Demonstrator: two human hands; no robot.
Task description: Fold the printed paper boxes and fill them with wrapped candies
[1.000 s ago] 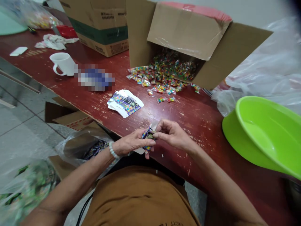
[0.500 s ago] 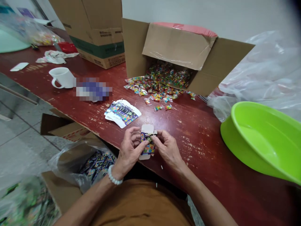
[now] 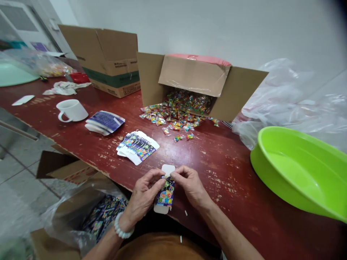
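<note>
Between my two hands is a small printed candy carton, dark with bright fruit-like pictures and white end flaps standing out at top and bottom. My left hand pinches its upper left edge, and a pale beaded bracelet circles that wrist. At the upper right corner, my right hand grips the carton between thumb and fingers. Just beyond lies a fanned stack of flat cartons, printed side up. A second stack of flat cartons, blue with fine lines, rests behind it.
Wrapped candies spill from a tipped cardboard box. A green basin stands at right, beside clear plastic bags. A white mug and another cardboard box are at left. Below the table edge, a lined box holds dark packets.
The view has tilted up, so the table things appear lower. Both hands have shifted toward the carton's upper end, and more of its printed front shows.
</note>
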